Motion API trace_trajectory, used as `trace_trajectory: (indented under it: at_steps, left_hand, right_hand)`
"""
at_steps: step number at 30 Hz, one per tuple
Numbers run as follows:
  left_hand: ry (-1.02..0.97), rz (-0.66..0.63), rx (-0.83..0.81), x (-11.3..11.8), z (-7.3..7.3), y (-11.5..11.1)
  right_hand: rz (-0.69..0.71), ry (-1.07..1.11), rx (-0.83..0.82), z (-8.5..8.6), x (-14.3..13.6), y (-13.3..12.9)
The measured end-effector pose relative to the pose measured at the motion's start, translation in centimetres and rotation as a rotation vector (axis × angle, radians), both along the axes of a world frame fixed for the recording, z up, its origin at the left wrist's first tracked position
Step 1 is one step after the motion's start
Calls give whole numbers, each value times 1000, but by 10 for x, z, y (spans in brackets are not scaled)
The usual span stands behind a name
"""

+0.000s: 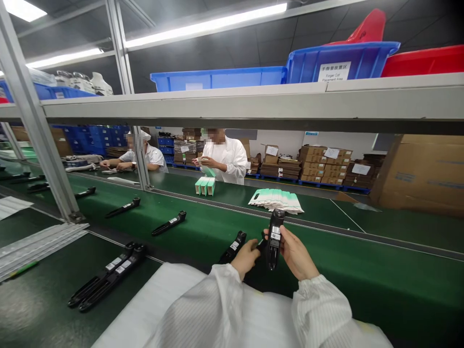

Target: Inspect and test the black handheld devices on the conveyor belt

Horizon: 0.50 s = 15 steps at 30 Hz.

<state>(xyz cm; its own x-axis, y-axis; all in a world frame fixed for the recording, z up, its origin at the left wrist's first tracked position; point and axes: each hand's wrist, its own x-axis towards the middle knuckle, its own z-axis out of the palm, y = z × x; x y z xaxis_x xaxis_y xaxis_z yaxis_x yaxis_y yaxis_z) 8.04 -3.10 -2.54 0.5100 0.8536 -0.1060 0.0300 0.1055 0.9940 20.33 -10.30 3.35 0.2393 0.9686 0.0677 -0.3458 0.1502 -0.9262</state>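
Note:
My right hand (297, 253) grips a long black device with white labels (275, 244), held nearly upright above the green belt. To its left, my left hand (246, 257) is closed, with a small dark piece showing at its fingertips; what it is I cannot make out. Just behind that hand is another labelled black device (236, 243), partly hidden; whether the hand touches it I cannot tell. Two more labelled black devices (108, 275) lie side by side on the dark green surface at the left. A white foam sheet (159, 299) lies under my forearms.
Several black devices, one nearby (169, 223), lie along the green conveyor belt (203, 217). Beyond it are a fanned stack of flat cartons (277, 199) and small open boxes (205, 186). A co-worker (232, 157) stands opposite. A shelf (217, 107) with blue bins crosses above; metal posts rise left.

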Motion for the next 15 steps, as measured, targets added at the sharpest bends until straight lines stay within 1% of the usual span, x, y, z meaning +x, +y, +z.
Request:
trace_trajectory:
  at_steps: [2,3,5,7,8,12,13,15]
  left_hand:
    - [-203,-8,-299,-2,5,0]
    - [-289,-19,-406,-3,7,-1]
    - [-413,-43,-534,-3,11,-4]
    - [-449,-47,-578,-2,13,-7]
    - [-456,-49,-585,-2,14,-9]
    - [-495,-106,-581,-1,15,-14]
    - [-497,-120,-566,0,16,-15]
    - [-476,-118,-506,2,17,-20]
  right_hand:
    - [-16,13,-41,-2,2,1]
    - [-31,15,-67,-5,3,2]
    - [-79,0,-112,-12,8,4]
    - [-126,-77,-177,-21,15,8]
    - [-152,-151,-215,-26,20,9]
    - [-296,-669,-323,-46,44,12]
    - [-328,-763,-347,-51,51,11]
    - [-375,-882,-404,-58,65,8]
